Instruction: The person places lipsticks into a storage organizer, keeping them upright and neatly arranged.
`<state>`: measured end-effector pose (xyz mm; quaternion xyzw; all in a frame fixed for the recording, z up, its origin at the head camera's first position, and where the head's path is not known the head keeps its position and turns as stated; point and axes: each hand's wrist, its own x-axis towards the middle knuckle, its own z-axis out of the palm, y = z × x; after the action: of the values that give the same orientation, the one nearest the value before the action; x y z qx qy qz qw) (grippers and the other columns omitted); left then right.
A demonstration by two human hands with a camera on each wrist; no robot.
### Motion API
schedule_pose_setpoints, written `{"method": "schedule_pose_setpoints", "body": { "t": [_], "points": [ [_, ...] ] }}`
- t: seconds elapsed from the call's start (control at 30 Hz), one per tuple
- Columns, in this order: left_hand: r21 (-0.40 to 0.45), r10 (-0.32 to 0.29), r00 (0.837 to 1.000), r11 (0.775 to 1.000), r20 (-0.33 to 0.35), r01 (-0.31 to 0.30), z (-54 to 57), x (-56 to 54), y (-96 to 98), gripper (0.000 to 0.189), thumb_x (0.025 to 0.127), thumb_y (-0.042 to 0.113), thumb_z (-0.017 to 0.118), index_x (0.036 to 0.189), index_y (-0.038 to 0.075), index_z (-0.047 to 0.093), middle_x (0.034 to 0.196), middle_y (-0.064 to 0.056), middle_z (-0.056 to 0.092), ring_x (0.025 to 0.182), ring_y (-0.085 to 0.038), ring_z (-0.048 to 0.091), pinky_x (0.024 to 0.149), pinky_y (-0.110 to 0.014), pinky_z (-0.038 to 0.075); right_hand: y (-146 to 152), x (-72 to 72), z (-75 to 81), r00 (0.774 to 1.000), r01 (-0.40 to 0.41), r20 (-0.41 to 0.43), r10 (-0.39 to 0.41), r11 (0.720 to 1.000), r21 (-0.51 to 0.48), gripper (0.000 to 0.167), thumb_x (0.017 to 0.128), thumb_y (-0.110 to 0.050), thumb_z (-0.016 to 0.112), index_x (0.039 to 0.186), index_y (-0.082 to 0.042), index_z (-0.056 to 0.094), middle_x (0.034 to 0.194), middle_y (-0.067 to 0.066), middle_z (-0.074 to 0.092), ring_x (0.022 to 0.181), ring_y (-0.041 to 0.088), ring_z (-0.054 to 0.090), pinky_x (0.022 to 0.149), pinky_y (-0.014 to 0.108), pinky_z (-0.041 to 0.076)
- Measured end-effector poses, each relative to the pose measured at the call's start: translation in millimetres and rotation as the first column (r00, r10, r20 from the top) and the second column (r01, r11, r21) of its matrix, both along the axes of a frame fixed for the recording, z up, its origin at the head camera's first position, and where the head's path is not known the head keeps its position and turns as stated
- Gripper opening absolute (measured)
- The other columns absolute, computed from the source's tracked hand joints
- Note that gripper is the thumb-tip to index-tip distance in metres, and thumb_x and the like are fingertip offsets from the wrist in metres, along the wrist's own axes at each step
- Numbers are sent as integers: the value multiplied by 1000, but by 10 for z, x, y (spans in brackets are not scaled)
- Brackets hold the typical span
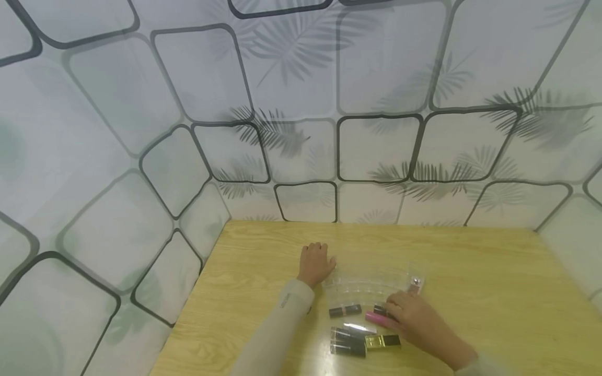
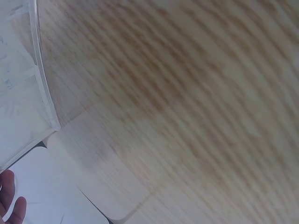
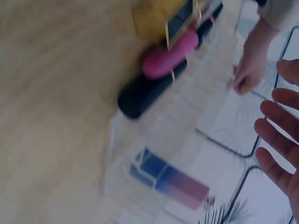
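On a yellow wood-grained table [image 1: 494,297] sits a clear plastic tray [image 1: 357,286], its compartments in curved rows, with the left hand [image 1: 316,265] at one end and the right hand [image 1: 418,317] near the other. Only the right wrist view shows the colours of a blue-to-pink slim case [image 3: 182,186] at the tray's end (a pale glint from the head), and the right hand's fingers loosely spread. The left's grip on the rim I cannot tell. A smooth, round-ended pink tube [image 1: 378,318] lies by a black cylinder [image 3: 145,95].
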<state>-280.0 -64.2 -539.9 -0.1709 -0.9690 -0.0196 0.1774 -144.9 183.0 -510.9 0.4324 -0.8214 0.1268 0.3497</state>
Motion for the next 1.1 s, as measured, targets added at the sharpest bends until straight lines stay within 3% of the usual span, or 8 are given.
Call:
{"method": "schedule_pose_setpoints", "body": {
  "t": [0.07, 0.17, 0.27, 0.43, 0.57, 0.8, 1.0, 1.1],
  "points": [
    [-4, 3, 1000, 1000, -5, -3, -4, 0, 1, 33, 85, 39, 57, 98, 10, 66, 86, -3, 66, 79, -18, 61, 74, -33, 48, -48, 65, -72, 1000, -25, 8, 25, 1000, 13, 29, 83, -35, 61, 100, -13, 70, 77, -5, 61, 69, 10, 57, 64, 25, 48],
    [-4, 6, 1000, 1000, -4, -6, 3, 2, 5, 33, 85, 39, 57, 98, 10, 65, 86, -4, 66, 79, -18, 61, 74, -34, 48, -86, 157, -166, 999, -35, 31, 33, 998, 53, 47, 68, -32, 72, 111, -15, 67, 85, -5, 64, 73, 10, 58, 67, 25, 47],
    [6, 11, 1000, 1000, 13, -11, 13, 9, 11, 33, 85, 39, 57, 98, 9, 65, 87, -4, 66, 81, -19, 61, 75, -34, 48, -107, 214, -230, 998, -36, 63, 31, 996, 82, 47, 57, -31, 80, 99, -13, 69, 98, -1, 69, 80, 13, 62, 71, 29, 49],
    [30, -8, 1000, 1000, 4, 8, 6, 8, 12, 32, 85, 36, 59, 101, 10, 66, 88, -4, 65, 81, -19, 61, 75, -34, 48, -103, 252, -316, 995, -29, 95, 17, 992, 125, 33, 57, -28, 80, 85, -17, 68, 115, 3, 67, 86, 19, 64, 69, 30, 51],
    [30, -60, 998, 998, -32, 60, 4, -4, 5, 29, 84, 32, 61, 106, 13, 66, 89, -2, 64, 81, -16, 59, 76, -32, 48, -106, 256, -366, 993, -35, 118, 20, 990, 133, 25, 56, -20, 78, 76, -17, 63, 116, 6, 66, 77, 16, 63, 62, 23, 48],
    [-93, -110, 992, 990, -65, 103, 66, 0, 10, 23, 85, 32, 61, 103, 18, 65, 85, 2, 63, 75, -12, 55, 73, -29, 45, -122, 278, -392, 996, -28, 93, 13, 986, 165, 18, 58, -16, 73, 70, -17, 59, 114, 7, 67, 69, 11, 60, 53, 13, 38],
    [-85, -79, 990, 994, -116, 69, 77, 31, 36, 22, 81, 31, 65, 97, 17, 67, 78, 1, 63, 70, -13, 55, 69, -28, 45, -113, 296, -409, 998, 7, 58, -20, 977, 214, 19, 59, -19, 75, 73, -18, 62, 102, 1, 68, 68, 9, 55, 53, 17, 36],
    [-41, -41, 993, 999, -109, 36, 23, 32, 58, 25, 81, 31, 65, 101, 16, 67, 82, -1, 64, 75, -14, 58, 71, -30, 47, -105, 298, -415, 997, 6, 72, -22, 978, 211, 18, 62, -19, 73, 75, -18, 61, 108, 3, 68, 71, 11, 58, 54, 17, 37]
  ]
}}
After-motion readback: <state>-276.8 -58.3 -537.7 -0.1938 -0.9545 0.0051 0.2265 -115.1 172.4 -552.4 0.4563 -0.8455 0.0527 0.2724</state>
